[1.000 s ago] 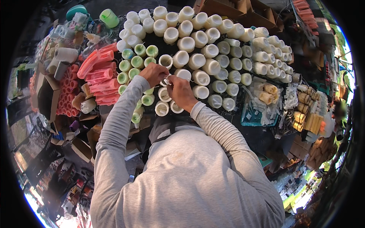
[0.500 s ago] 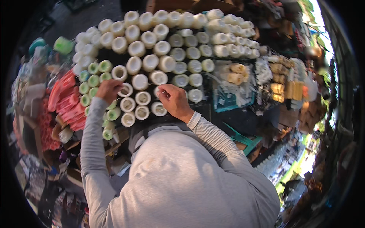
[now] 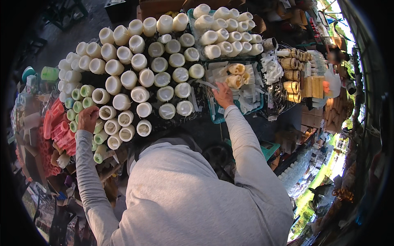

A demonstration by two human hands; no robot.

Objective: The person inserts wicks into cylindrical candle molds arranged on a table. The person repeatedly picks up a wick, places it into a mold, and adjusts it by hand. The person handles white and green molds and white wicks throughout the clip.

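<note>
left hand [image 3: 88,118] arm stretched forward, fingers curled on white candle [image 3: 107,112] | right hand [image 3: 223,95] arm stretched, grip unclear, over teal tray [image 3: 213,115], touching wicks [image 3: 205,84]

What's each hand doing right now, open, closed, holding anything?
Left hand: curled over a white candle at the cluster's edge; grip cannot be told.
Right hand: reaching into the teal tray of white pieces; whether it holds one cannot be told.
</note>
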